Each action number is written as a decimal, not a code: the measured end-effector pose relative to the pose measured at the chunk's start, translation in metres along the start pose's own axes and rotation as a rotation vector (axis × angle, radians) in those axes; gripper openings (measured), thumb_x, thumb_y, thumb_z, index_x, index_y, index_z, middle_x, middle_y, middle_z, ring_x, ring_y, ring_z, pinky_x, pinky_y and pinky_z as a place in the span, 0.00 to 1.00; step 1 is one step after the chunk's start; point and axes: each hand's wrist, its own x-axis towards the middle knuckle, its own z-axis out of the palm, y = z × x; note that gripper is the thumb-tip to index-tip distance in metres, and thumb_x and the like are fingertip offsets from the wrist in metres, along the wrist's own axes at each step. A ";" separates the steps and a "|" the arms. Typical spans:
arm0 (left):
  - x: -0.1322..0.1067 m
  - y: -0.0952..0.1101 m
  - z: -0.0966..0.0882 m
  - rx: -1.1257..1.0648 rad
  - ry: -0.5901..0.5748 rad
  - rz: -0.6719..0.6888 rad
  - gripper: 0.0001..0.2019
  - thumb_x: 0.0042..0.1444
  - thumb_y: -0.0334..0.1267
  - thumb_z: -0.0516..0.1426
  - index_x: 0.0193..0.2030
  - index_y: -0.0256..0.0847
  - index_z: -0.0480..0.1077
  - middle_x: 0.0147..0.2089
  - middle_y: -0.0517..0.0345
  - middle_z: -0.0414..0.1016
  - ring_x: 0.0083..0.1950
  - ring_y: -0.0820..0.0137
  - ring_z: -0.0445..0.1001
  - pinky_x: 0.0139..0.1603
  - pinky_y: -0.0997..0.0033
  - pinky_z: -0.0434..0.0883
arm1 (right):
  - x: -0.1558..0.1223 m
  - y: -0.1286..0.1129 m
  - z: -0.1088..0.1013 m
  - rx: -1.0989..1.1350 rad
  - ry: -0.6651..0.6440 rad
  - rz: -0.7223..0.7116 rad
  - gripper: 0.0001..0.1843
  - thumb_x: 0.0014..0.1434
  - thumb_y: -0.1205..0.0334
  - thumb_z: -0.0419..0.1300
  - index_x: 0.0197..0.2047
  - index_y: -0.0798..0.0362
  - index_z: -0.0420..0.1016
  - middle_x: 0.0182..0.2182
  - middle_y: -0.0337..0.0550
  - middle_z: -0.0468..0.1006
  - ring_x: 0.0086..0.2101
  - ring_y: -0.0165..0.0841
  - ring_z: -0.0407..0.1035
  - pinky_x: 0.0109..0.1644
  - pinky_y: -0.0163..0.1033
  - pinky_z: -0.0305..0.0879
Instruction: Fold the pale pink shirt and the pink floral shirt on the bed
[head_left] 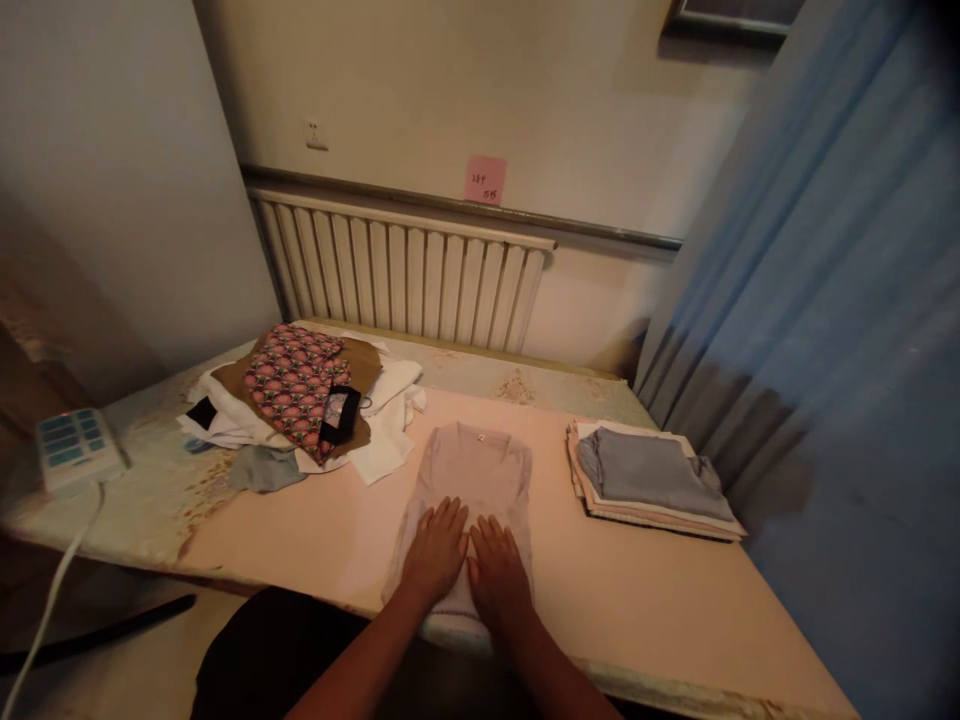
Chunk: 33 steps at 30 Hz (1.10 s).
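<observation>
Left hand [439, 550] and right hand [498, 570] lie flat on near half of shirt [474, 467], grasping nothing, equally close; long axis runs forward.

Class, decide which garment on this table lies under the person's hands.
The pale top, laid out alone between the jumbled heap and the folded stack; only it bears the left hand and right hand.

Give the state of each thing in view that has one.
Pale top: laid flat
Left hand: open, palm down on pale top
Right hand: open, palm down on pale top
Loose clothes: heaped
Clothes stack: folded
Curtain: hanging in folds
Wall socket: nothing plugged in
</observation>
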 end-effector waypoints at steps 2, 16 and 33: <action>0.000 -0.001 0.000 0.000 -0.009 0.005 0.22 0.65 0.36 0.48 0.64 0.42 0.63 0.67 0.50 0.64 0.70 0.59 0.58 0.67 0.49 0.58 | -0.002 0.004 -0.004 0.000 -0.022 -0.007 0.23 0.63 0.65 0.53 0.61 0.55 0.68 0.62 0.50 0.67 0.64 0.42 0.55 0.67 0.54 0.54; -0.028 -0.036 -0.013 -0.042 -0.091 0.051 0.23 0.65 0.41 0.48 0.67 0.45 0.60 0.70 0.54 0.61 0.71 0.61 0.56 0.67 0.53 0.58 | -0.051 0.024 -0.056 -0.006 -0.131 -0.138 0.27 0.64 0.60 0.56 0.66 0.52 0.61 0.64 0.49 0.63 0.65 0.41 0.55 0.66 0.52 0.59; -0.067 0.018 -0.022 -0.111 -0.170 0.248 0.25 0.64 0.42 0.51 0.67 0.45 0.57 0.70 0.51 0.60 0.72 0.62 0.55 0.69 0.51 0.56 | -0.056 0.005 -0.054 -0.004 -0.022 -0.213 0.27 0.59 0.71 0.55 0.62 0.52 0.65 0.60 0.50 0.70 0.64 0.40 0.57 0.67 0.56 0.55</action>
